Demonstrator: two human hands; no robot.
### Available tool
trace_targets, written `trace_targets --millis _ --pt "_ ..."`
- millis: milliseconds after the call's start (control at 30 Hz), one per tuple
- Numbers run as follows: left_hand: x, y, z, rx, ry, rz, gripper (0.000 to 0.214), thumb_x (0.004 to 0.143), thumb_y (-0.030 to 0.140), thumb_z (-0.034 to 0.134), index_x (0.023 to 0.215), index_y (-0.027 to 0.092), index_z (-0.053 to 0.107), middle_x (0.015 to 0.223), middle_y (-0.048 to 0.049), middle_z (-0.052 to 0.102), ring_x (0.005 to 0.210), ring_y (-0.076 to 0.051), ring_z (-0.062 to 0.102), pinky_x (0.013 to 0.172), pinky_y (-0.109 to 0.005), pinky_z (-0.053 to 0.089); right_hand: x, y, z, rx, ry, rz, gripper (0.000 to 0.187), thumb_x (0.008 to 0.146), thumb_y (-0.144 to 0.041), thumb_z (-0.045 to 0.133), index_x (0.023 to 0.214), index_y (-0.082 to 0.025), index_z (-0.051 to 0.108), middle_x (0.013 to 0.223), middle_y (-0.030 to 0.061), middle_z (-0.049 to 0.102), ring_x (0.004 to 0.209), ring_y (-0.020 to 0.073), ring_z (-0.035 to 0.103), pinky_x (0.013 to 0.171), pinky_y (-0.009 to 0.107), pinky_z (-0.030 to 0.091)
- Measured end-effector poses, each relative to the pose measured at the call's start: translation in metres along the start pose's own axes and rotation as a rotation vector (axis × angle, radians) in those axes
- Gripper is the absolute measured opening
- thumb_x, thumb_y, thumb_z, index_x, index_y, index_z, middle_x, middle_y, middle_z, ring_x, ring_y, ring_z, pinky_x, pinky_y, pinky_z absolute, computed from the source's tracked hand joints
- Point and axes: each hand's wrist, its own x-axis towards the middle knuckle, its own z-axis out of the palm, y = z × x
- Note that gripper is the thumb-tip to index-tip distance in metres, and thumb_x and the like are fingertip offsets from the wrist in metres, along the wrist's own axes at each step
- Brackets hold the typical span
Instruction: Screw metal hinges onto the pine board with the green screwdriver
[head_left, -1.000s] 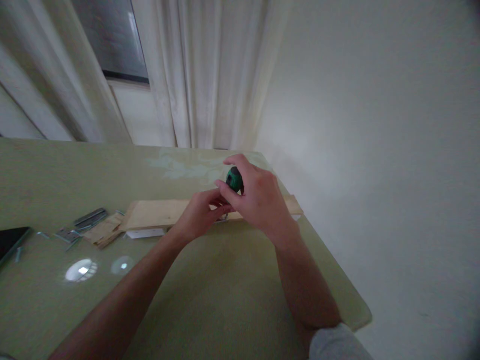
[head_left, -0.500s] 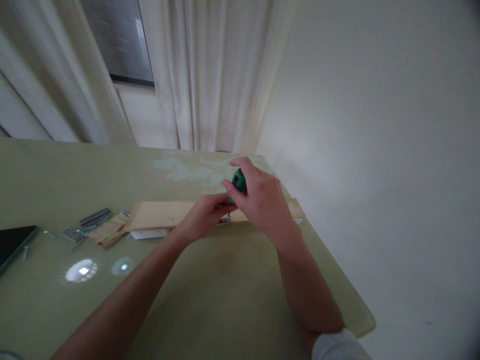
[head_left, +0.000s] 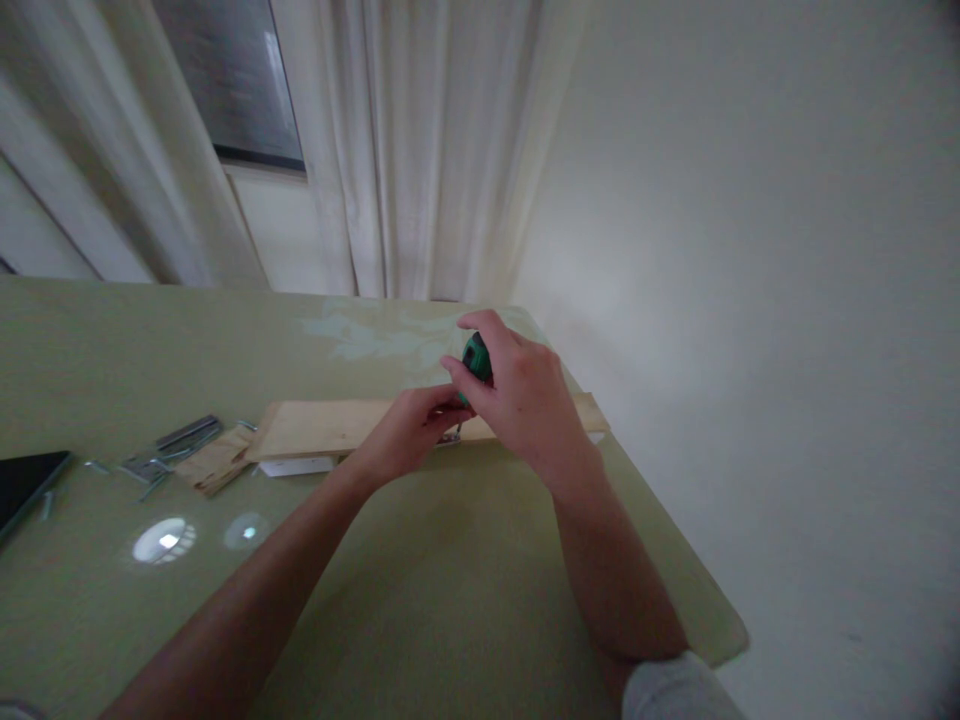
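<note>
At our glossy greenish desk point(head_left: 450, 580), by cream cloth curtains point(head_left: 427, 150) and plain white wall point(head_left: 720, 250), our right grip point(head_left: 525, 405) clasps a rounded green-and-black handle point(head_left: 475, 357) above the pale wooden board point(head_left: 322, 425); our left grip point(head_left: 405, 432), we cannot tell.

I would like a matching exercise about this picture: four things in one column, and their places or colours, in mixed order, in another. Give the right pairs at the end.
1. Tool
2. Board
3. Curtains
4. Sleeve

A. Grey, on the right arm
B. Hanging beyond the table
C. Green, held in the right hand
D. Pale wood, partly hidden by the left hand

Pairs: 1-C, 2-D, 3-B, 4-A
</note>
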Motion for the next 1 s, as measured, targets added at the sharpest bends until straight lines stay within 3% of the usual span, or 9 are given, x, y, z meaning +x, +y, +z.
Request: trace_targets --millis 133,300,367,500,667,867,1000 --pt "-0.0007 -0.0023 -0.0008 0.020 -0.029 0.000 0.018 0.093 0.025 0.063 0.094 0.016 0.079 0.089 -0.0042 0.083 0.081 -0.020 0.075 0.072 -0.026 0.056 -0.0001 -0.0012 -0.0011 0.002 -0.004 0.018 0.035 0.101 -0.041 0.065 0.131 -0.022 0.061 0.101 0.0075 0.077 0.088 0.0263 0.073 0.073 0.033 0.046" --pt "-0.0020 -0.0033 0.0011 -0.003 0.101 -0.089 0.013 0.087 0.029 0.073 0.085 0.016 0.076 0.081 -0.0039 0.081 0.074 -0.020 0.075 0.067 -0.026 0.058 -0.0006 -0.0038 -0.0035 0.018 -0.015 0.013 0.039 0.099 -0.045 0.068 0.130 -0.023 0.060 0.100 0.0059 0.076 0.083 0.0243 0.070 0.073 0.032 0.045" --pt "-0.0020 -0.0032 0.0008 -0.044 0.101 -0.114 0.015 0.084 0.031 0.077 0.088 0.016 0.075 0.082 -0.0044 0.081 0.075 -0.020 0.076 0.068 -0.027 0.060 -0.0005 -0.0033 -0.0032 0.022 -0.012 0.008 0.037 0.099 -0.043 0.067 0.130 -0.023 0.060 0.100 0.0054 0.076 0.080 0.0225 0.069 0.072 0.032 0.044" --pt "-0.0015 -0.0021 -0.0011 -0.017 0.011 -0.061 0.015 0.087 0.029 0.070 0.089 0.016 0.077 0.086 -0.0045 0.082 0.079 -0.020 0.076 0.073 -0.028 0.061 -0.0001 -0.0017 -0.0024 0.022 0.015 0.012 0.033 0.101 -0.037 0.064 0.131 -0.023 0.060 0.101 0.0056 0.077 0.083 0.0227 0.070 0.072 0.031 0.044" --pt "-0.0013 0.0006 0.0014 0.039 0.096 -0.101 0.010 0.086 0.027 0.074 0.085 0.017 0.076 0.084 -0.0043 0.083 0.078 -0.021 0.077 0.073 -0.028 0.060 -0.0005 -0.0042 -0.0042 0.017 -0.014 0.013 0.040 0.099 -0.042 0.066 0.133 -0.023 0.059 0.103 0.0064 0.078 0.088 0.0251 0.072 0.076 0.033 0.047" --pt "-0.0010 0.0028 0.0018 0.012 0.021 -0.018 0.012 0.090 0.025 0.069 0.090 0.017 0.078 0.088 -0.0039 0.084 0.084 -0.021 0.078 0.078 -0.029 0.061 -0.0010 -0.0032 -0.0021 0.002 0.014 0.011 0.036 0.101 -0.040 0.064 0.133 -0.025 0.059 0.101 0.0051 0.078 0.086 0.0239 0.073 0.075 0.032 0.047" --pt "-0.0011 0.0012 0.0030 0.075 0.108 -0.067 0.010 0.088 0.025 0.074 0.085 0.017 0.078 0.083 -0.0041 0.083 0.077 -0.021 0.077 0.074 -0.029 0.060 -0.0012 -0.0024 -0.0015 0.018 -0.007 0.010 0.041 0.099 -0.043 0.067 0.134 -0.024 0.058 0.100 0.0055 0.078 0.084 0.0249 0.073 0.073 0.032 0.046"
